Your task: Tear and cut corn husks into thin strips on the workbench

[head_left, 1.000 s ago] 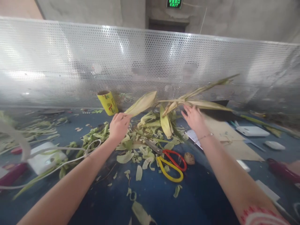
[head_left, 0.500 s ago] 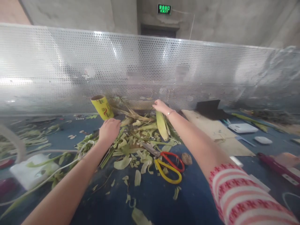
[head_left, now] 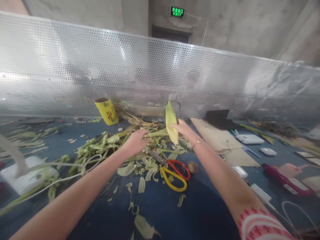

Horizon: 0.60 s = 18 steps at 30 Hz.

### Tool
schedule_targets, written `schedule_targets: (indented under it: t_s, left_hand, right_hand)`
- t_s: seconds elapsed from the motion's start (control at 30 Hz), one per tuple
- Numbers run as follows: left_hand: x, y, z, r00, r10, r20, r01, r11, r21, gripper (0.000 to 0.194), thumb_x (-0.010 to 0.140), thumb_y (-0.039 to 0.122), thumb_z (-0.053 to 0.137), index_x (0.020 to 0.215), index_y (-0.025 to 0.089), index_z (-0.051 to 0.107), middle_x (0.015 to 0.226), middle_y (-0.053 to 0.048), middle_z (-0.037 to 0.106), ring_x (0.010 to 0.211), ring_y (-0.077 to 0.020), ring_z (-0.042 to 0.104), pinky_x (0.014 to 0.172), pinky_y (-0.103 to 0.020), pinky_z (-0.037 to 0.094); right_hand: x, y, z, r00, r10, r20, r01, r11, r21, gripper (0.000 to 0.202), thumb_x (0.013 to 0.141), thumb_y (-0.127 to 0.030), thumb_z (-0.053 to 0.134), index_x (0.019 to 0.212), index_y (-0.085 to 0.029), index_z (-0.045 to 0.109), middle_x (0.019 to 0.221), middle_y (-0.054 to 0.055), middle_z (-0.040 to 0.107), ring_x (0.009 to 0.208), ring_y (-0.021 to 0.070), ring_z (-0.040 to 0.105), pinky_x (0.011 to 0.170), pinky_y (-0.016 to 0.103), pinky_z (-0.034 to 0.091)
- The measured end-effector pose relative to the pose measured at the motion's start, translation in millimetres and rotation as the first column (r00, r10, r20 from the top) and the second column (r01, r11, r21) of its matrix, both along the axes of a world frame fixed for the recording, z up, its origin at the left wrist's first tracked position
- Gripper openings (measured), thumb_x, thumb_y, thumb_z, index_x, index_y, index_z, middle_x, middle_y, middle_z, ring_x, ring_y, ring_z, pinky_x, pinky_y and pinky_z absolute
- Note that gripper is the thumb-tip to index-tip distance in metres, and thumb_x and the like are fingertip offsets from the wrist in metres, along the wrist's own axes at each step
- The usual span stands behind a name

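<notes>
My right hand (head_left: 183, 129) is closed on the lower part of a pale green-yellow corn husk (head_left: 171, 121), which stands nearly upright with its narrow end up. Over the heap of green leaves and husk scraps (head_left: 100, 146) reaches my left hand (head_left: 137, 142); its fingers are curved and parted, close to a green husk piece in the heap. Just below the heap lie scissors (head_left: 172, 171) with one red and one yellow handle loop, blades pointing up and left. A brown walnut-like ball (head_left: 193, 167) rests by the red loop.
Behind the heap stands a yellow printed tube (head_left: 107, 111) against a perforated metal screen (head_left: 120, 73). To the right are brown paper sheets (head_left: 212, 133), a white mouse (head_left: 268, 151) and a maroon tool (head_left: 287, 181). A white cable (head_left: 57, 185) crosses at left.
My right hand has shifted from the husk's top to its lower part, and the husk has turned from hanging down to pointing up. My left hand has moved right, further over the heap.
</notes>
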<state>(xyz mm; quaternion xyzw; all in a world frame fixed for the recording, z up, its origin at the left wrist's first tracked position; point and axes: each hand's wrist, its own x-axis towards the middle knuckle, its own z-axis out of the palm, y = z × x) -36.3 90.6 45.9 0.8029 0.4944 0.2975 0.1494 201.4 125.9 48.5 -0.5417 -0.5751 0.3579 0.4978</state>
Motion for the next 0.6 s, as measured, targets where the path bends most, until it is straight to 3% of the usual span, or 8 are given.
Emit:
schedule_targets:
  t_s: [0.03, 0.1, 0.17, 0.23, 0.37, 0.47, 0.6]
  left_hand:
    - [7, -6, -0.1, 0.993, -0.024, 0.119, 0.035, 0.996, -0.084, 0.032, 0.073, 0.036, 0.057, 0.098, 0.016, 0.061, 0.105, -0.012, 0.064, 0.097, -0.0256, 0.060, 0.087, -0.040, 0.045]
    - [21, -19, -2.2, 0.915, -0.105, 0.390, 0.198, 0.958, -0.207, 0.037, 0.070, 0.038, 0.063, 0.100, 0.018, 0.059, 0.105, -0.010, 0.064, 0.096, -0.0239, 0.061, 0.085, -0.038, 0.048]
    - [33, -29, -6.0, 0.789, -0.149, 0.596, 0.356, 0.902, -0.246, 0.037, 0.069, 0.035, 0.065, 0.101, 0.018, 0.056, 0.105, -0.010, 0.063, 0.092, -0.0217, 0.062, 0.080, -0.037, 0.050]
    - [40, -37, -9.6, 0.701, -0.048, 0.711, 0.370, 0.877, -0.306, 0.033, 0.069, 0.032, 0.067, 0.096, 0.017, 0.055, 0.103, -0.010, 0.062, 0.088, -0.0200, 0.062, 0.075, -0.036, 0.052]
    - [45, -43, -12.0, 0.554, 0.149, 0.819, 0.325, 0.867, -0.378, 0.029, 0.071, 0.031, 0.065, 0.094, 0.017, 0.054, 0.107, -0.009, 0.061, 0.092, -0.0194, 0.060, 0.072, -0.033, 0.054]
    - [44, -48, -9.9, 0.467, 0.147, 0.872, 0.416, 0.834, -0.364, 0.032, 0.073, 0.035, 0.063, 0.100, 0.019, 0.056, 0.114, -0.008, 0.059, 0.102, -0.0213, 0.057, 0.076, -0.033, 0.053]
    - [44, -56, -8.3, 0.398, 0.121, 0.909, 0.509, 0.796, -0.328, 0.037, 0.072, 0.040, 0.064, 0.105, 0.025, 0.056, 0.110, -0.005, 0.062, 0.106, -0.0215, 0.057, 0.080, -0.034, 0.052]
  right_hand:
    - [-7, -11, 3.0, 0.988, 0.101, -0.117, -0.102, 0.995, -0.001, 0.026, 0.070, -0.026, 0.058, 0.094, -0.018, 0.053, 0.090, 0.008, 0.067, 0.084, 0.0226, 0.064, 0.073, 0.034, 0.052]
    - [-24, -32, 4.6, 0.954, 0.185, -0.238, -0.186, 0.982, 0.020, 0.032, 0.072, -0.030, 0.056, 0.102, -0.019, 0.050, 0.097, 0.008, 0.066, 0.086, 0.0212, 0.064, 0.074, 0.035, 0.053]
    - [-39, -48, 1.1, 0.972, 0.154, -0.180, -0.146, 0.988, 0.056, 0.037, 0.073, -0.034, 0.057, 0.106, -0.019, 0.049, 0.104, 0.009, 0.063, 0.093, 0.0220, 0.062, 0.079, 0.037, 0.052]
    - [-49, -56, -4.9, 0.991, 0.127, -0.033, -0.121, 0.984, 0.129, 0.041, 0.073, -0.035, 0.057, 0.109, -0.018, 0.048, 0.108, 0.010, 0.060, 0.101, 0.0235, 0.058, 0.087, 0.040, 0.048]
    - [-58, -58, -15.2, 0.978, 0.022, 0.206, -0.079, 0.959, 0.271, 0.049, 0.070, -0.032, 0.061, 0.113, -0.018, 0.044, 0.114, 0.012, 0.052, 0.113, 0.0257, 0.048, 0.098, 0.045, 0.039]
    - [-60, -63, -17.6, 0.948, -0.074, 0.310, -0.063, 0.909, 0.411, 0.047, 0.072, -0.024, 0.058, 0.115, -0.019, 0.040, 0.115, 0.012, 0.047, 0.112, 0.0255, 0.047, 0.097, 0.046, 0.039]
    - [-67, -78, -13.6, 0.877, -0.149, 0.456, -0.148, 0.820, 0.554, 0.044, 0.075, -0.020, 0.053, 0.118, -0.019, 0.041, 0.109, 0.012, 0.047, 0.107, 0.0271, 0.046, 0.093, 0.048, 0.041]
